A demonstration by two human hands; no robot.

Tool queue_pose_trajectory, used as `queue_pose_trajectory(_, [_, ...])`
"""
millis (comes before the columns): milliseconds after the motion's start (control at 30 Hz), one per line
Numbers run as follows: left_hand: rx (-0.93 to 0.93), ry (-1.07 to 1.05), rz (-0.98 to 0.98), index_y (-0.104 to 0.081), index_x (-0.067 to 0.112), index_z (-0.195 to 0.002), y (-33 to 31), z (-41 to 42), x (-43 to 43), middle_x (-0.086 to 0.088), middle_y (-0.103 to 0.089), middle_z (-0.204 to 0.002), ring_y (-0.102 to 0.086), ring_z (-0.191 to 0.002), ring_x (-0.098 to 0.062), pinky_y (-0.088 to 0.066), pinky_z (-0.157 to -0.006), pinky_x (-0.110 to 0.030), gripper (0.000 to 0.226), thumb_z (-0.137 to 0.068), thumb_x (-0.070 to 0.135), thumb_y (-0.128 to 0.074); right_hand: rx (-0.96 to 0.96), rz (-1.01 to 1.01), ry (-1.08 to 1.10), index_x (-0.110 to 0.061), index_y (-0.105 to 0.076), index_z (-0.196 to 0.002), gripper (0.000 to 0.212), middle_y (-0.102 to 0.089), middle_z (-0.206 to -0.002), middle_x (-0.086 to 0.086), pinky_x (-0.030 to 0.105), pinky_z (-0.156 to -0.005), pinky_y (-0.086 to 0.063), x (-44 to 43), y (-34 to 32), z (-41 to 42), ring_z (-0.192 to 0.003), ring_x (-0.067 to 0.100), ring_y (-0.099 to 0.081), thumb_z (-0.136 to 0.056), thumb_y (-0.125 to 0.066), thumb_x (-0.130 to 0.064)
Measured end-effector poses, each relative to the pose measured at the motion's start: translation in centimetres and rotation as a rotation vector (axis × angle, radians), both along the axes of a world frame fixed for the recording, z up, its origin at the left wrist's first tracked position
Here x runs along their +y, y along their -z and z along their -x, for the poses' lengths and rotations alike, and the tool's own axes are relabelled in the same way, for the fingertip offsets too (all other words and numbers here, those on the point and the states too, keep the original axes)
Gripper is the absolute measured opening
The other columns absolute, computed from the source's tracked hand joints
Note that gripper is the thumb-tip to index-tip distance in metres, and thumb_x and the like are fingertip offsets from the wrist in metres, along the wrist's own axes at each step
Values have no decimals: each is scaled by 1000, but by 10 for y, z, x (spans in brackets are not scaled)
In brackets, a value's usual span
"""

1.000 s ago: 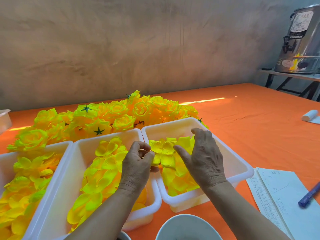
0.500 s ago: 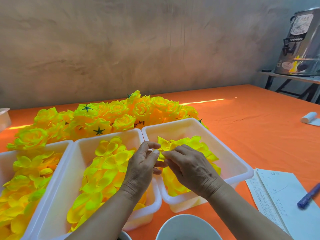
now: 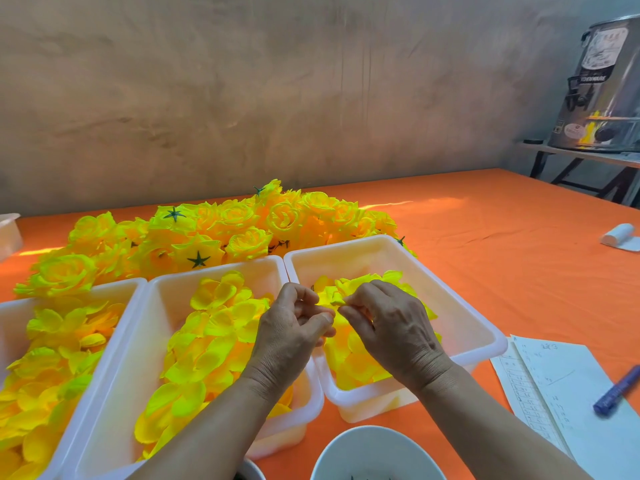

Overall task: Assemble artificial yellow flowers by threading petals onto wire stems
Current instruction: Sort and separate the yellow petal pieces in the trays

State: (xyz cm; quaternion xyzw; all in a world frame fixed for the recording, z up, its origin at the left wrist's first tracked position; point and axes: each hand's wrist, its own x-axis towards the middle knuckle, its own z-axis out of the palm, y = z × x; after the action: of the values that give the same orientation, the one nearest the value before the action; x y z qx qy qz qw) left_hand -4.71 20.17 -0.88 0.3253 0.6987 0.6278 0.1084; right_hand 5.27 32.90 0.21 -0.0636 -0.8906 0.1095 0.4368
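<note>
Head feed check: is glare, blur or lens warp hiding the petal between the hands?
Head view: left hand and right hand are sharp, no motion blur; the petal they pinch is oversaturated, its edges merging into the petals in the white bin behind; the sun streak on the orange tablecloth lies far off; wide-angle bowing shows only toward the edges.

Three bins (image 3: pixel 485 336) abreast, finished flowers (image 3: pixel 221 230) behind, papers (image 3: pixel 561 386) right.

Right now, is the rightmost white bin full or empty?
Partly full: loose yellow petals are heaped toward the near end of the rightmost bin, while its far end and right side show bare plastic.
</note>
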Motion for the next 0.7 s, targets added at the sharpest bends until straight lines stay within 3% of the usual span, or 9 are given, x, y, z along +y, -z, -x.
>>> queue_pose_trajectory(100, [19,25,16,-61,15,-84,0,0,0,-2,-71,-70,-72,-66,-16,-49,-54,-18,8,-82,15,-69,14,-2,-4,-11,-61,-70,21,-59,-66,2,31,-48,-46,-1,-1,-1,-58,25,-57,-79,-72,-27])
queue_pose_trajectory(200, [21,64,26,-71,18,-79,0,-1,-1,-1,-72,-68,-72,-67,-13,-48,-56,-15,16,-72,29,-61,7,2,-10,-10,-57,-69,26,-56,-65,3,32,-50,-42,-3,-2,-1,-58,26,-54,-83,-68,-29])
queue_pose_trajectory(400, [53,38,25,-71,31,-83,1,0,0,7,-73,-73,-72,-71,-9,-50,-59,-15,13,-72,32,-63,-75,6,-86,-2,-63,-81,22,-59,-73,10,40,-56,-47,-5,-5,-1,-67,33,-57,-93,-55,-19])
queue_pose_trajectory(567, [64,31,12,-68,34,-94,2,-1,-1,9,-75,-84,-73,-74,-10,-50,-59,-17,19,-86,17,-71,-137,60,-124,-5,-58,-101,17,-65,-83,10,41,-63,-49,-5,-2,-1,-77,33,-61,-94,-57,-21])
queue_pose_trajectory(700, [59,36,-14,-68,42,-93,-2,-3,-1,12,-75,-84,-73,-73,-13,-53,-57,-20,21,-74,33,-67,-178,125,-158,-13,-55,-104,15,-67,-87,5,41,-69,-50,-6,-3,-1,-80,29,-63,-94,-54,-25])
